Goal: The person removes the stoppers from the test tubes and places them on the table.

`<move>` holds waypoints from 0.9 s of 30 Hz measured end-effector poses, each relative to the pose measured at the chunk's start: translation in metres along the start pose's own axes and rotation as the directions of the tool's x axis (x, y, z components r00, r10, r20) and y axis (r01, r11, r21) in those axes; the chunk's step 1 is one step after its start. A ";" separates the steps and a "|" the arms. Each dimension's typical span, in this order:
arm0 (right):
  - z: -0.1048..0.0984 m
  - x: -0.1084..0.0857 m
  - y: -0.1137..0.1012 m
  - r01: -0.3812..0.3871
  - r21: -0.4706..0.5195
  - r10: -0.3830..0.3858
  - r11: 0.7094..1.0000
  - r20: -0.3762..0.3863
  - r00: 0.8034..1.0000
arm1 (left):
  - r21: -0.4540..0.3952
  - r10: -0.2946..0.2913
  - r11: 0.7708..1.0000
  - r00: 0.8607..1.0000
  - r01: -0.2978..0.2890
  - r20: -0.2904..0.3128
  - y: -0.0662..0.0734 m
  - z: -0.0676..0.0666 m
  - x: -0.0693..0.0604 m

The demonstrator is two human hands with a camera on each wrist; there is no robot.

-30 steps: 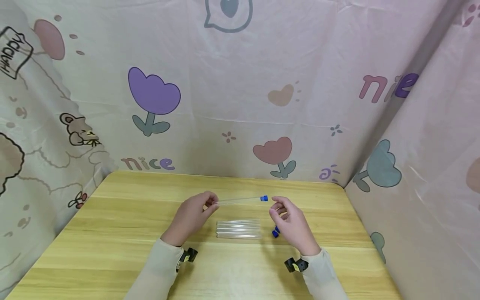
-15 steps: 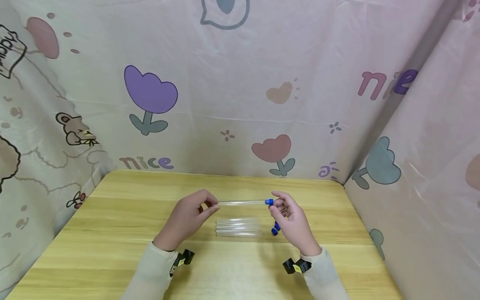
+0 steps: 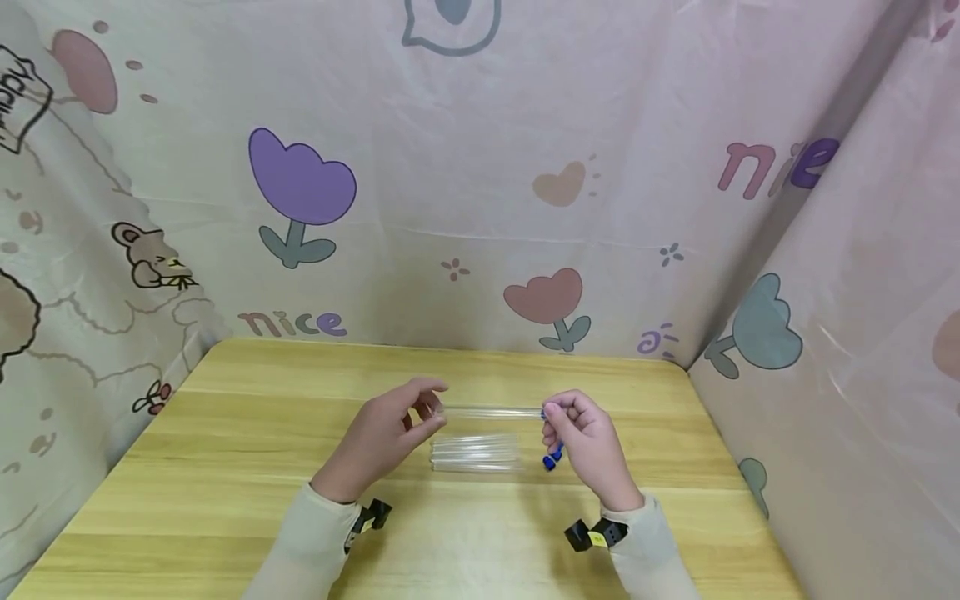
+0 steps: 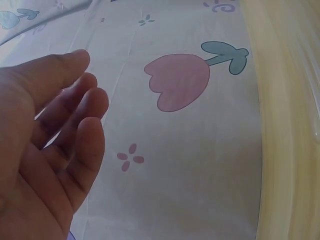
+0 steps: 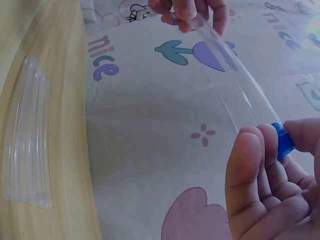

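My right hand (image 3: 588, 437) pinches the blue cap (image 5: 284, 141) on the end of a clear tube (image 3: 495, 412) between thumb and fingers. The tube lies level above the table in the head view, and its far end reaches my left hand (image 3: 390, 429). That left hand has its fingers parted and loosely bent around the tube's end; whether they touch it I cannot tell. In the left wrist view the left hand (image 4: 60, 130) shows no tube between thumb and fingers. Just in front lies a row of clear tubes (image 3: 476, 454). Small blue caps (image 3: 551, 461) lie below the right hand, partly hidden.
The wooden table (image 3: 247, 467) meets a patterned cloth (image 3: 420, 208) at its back edge. More cloth hangs at the left and right sides. Both wrists wear small black cameras.
My right hand has closed its fingers on the blue cap, which it stood apart from earlier. The tube has shifted slightly right and nearer. The left fingers have loosened from the tube's end.
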State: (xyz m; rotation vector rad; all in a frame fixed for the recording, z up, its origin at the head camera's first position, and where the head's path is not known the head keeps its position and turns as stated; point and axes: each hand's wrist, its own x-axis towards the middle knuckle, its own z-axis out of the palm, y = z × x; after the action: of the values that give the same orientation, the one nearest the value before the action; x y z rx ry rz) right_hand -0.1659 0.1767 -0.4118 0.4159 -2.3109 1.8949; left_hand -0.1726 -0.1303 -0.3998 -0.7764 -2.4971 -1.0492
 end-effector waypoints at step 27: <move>0.002 0.000 0.002 -0.048 0.013 0.047 0.999 0.027 0.999 | 0.136 0.103 0.986 0.994 -0.098 -0.030 -0.005 0.003 -0.002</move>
State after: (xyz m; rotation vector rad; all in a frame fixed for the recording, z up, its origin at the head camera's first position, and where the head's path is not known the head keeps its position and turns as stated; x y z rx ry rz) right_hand -0.1663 0.1750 -0.4140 0.3933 -2.3464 1.9393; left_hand -0.1745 -0.1315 -0.4052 -0.8254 -2.4400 -0.8445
